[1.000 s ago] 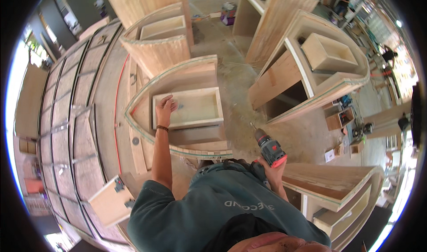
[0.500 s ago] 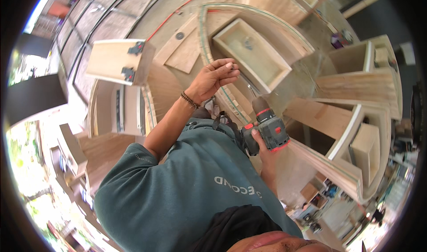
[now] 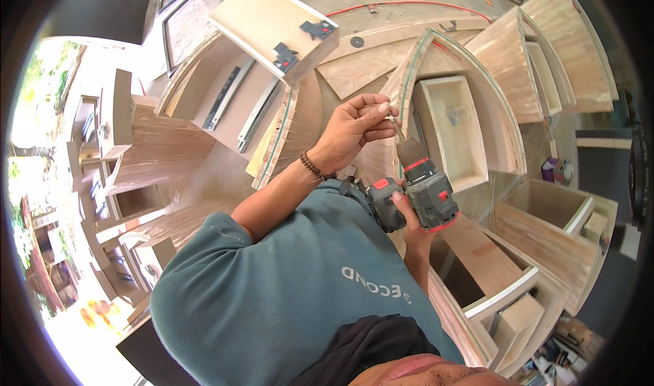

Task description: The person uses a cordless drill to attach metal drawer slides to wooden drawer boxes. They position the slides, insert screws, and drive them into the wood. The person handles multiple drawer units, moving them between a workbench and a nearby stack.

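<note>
The right hand (image 3: pixel 411 227) wraps the drill (image 3: pixel 430 199) before the shirt (image 3: pixel 293 270); the left hand (image 3: pixel 351 131) presses its fingers (image 3: pixel 374 116) together at the bit (image 3: pixel 398 127) — what they pinch, I cannot tell. With fingers that close, hold the drill motionless.

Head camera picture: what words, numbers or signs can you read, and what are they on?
Teal shirt, chest: big pale letters, upside down; I won't copy them out.
Shirt sleeve: small pale letters, too small to read surely.
Black rounded object at the right edge: tiny marks, too small to read.
Drill: no letters I can make out.
</note>
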Demonstrator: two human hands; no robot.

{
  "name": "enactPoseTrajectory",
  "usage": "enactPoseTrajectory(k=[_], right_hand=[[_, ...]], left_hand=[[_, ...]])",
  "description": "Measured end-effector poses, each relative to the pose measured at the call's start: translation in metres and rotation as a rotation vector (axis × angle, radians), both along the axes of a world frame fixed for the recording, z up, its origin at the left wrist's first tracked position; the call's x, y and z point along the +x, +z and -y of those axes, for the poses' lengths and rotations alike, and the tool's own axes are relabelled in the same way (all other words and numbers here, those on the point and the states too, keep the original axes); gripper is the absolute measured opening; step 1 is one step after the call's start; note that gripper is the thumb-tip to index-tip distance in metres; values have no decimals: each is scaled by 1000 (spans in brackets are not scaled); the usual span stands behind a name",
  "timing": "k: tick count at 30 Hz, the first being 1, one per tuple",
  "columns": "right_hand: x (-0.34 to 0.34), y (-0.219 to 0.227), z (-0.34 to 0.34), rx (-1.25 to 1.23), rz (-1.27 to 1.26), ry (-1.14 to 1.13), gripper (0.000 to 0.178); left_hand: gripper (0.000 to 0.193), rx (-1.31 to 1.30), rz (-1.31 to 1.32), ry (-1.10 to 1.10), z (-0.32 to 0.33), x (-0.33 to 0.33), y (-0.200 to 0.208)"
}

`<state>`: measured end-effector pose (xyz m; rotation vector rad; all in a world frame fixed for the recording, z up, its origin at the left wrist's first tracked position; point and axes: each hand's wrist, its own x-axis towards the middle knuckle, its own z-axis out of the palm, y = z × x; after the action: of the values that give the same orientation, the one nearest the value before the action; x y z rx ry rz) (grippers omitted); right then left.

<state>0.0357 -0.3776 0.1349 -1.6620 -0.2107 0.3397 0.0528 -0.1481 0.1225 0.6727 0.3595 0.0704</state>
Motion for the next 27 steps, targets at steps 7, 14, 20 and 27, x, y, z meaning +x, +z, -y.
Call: enactPoseTrajectory(k=[7, 14, 20, 27], right_hand=[[30, 12, -67, -65, -41, 77, 32], [60, 17, -137, -142, -96, 128, 33], [77, 9, -173, -82, -110, 253, 32], [96, 16, -195, -57, -37, 289, 34]], left_hand=[[25, 10, 9, 122, -57, 13, -5], [25, -88, 59, 239, -111, 23, -17], [30, -46, 63, 255, -155, 15, -20], [38, 313, -114, 449, -199, 8, -39]])
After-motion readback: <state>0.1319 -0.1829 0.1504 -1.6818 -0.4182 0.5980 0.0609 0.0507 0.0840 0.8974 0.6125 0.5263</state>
